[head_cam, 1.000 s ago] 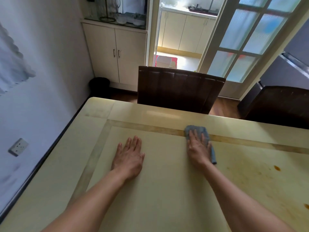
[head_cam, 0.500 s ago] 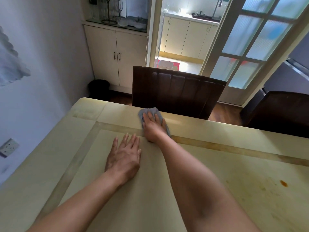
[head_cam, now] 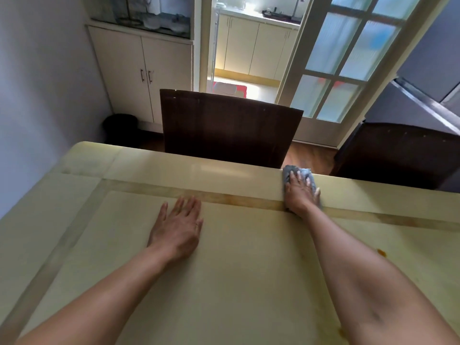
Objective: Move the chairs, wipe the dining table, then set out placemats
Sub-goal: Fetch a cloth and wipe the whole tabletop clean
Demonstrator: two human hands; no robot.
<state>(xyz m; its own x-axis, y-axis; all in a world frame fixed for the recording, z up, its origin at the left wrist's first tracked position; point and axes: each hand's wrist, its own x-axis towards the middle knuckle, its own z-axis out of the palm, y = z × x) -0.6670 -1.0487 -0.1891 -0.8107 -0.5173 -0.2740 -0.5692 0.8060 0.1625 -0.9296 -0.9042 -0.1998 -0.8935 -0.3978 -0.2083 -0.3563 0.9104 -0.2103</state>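
**A:** Right fingers (head_cam: 297, 176) are lying spread and nearly straight on the grey cloth (head_cam: 288, 171), pressing it flat rather than wrapping it. The right hand (head_cam: 300, 192) is covering most of it.

**B:** Where's the cloth sitting?

**A:** Under those fingers, at the far edge of the table (head_cam: 224, 282). A crumpled wad is poking out past the fingertips and a thin strip is showing on the little-finger side. The rest is hiding under the palm.

**B:** Left side?

**A:** Left fingers (head_cam: 191, 205) are lying straight and close together on bare tabletop. The left hand (head_cam: 178, 227) is holding nothing. Its fingertips are stopping just short of the tan inlay band (head_cam: 149, 191).

**B:** Anything cut off?

**A:** Both elbows are running out of frame. The brown chair (head_cam: 229, 128) beyond the left fingertips is showing only its flat rectangular back, with the seat hiding behind the table edge. The second chair (head_cam: 398, 155), beyond the right fingers and to their right, is mostly in shadow and its shape is hard to make out.

**B:** Surfaces?

**A:** The tabletop is reading as glossy cream and the band as mottled. An orange-brown stain (head_cam: 381, 252) is sitting on the near side of the right fingers, beside the forearm. The cloth is looking nubby.
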